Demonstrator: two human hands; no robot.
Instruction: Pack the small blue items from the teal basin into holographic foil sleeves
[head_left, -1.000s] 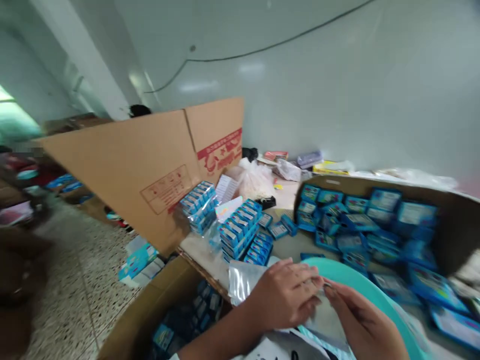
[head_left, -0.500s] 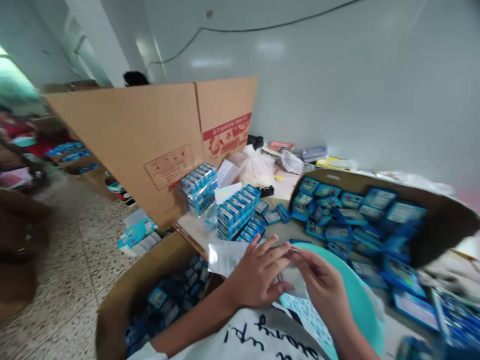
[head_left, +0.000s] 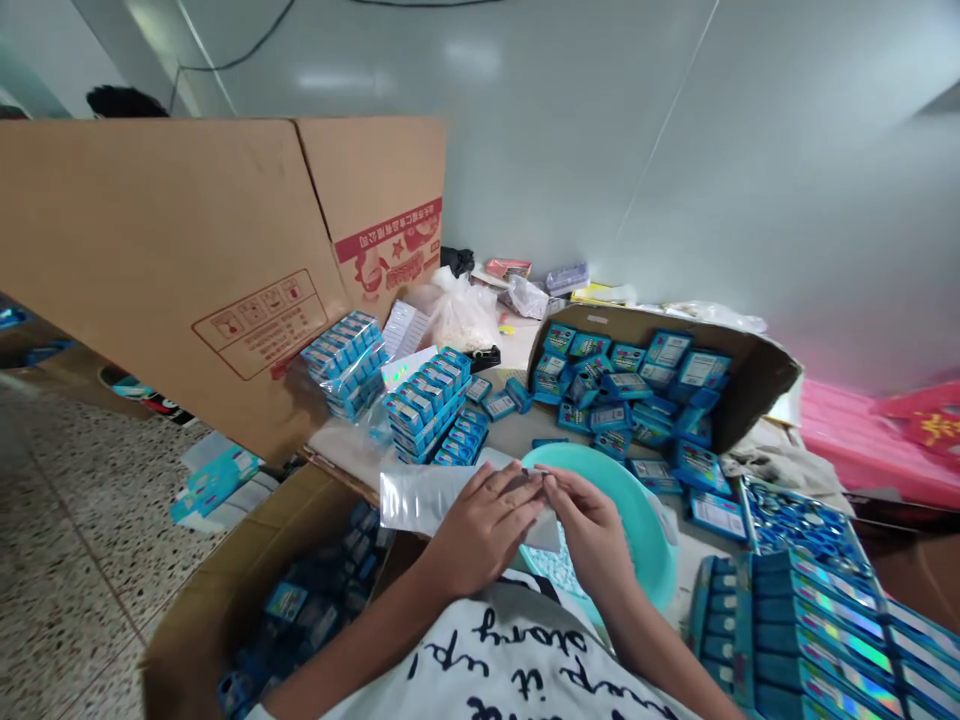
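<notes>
Pinching a clear-and-silver foil pouch (head_left: 435, 502) above a teal plastic basin (head_left: 634, 510), the left hand (head_left: 484, 530) and right hand (head_left: 589, 525) grip it with fingers closed. Beyond, blue boxes (head_left: 626, 415) fill a cardboard carton (head_left: 600, 320); a red printed panel (head_left: 388, 250) is illegible; the shirt (head_left: 510, 650) reads "it up".

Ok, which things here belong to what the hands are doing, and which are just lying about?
In use: left hand, right hand, silver foil pouch, teal plastic basin beneath them.
Lying about: stacked blue boxes, open carton of blue boxes, white plastic bag.
</notes>
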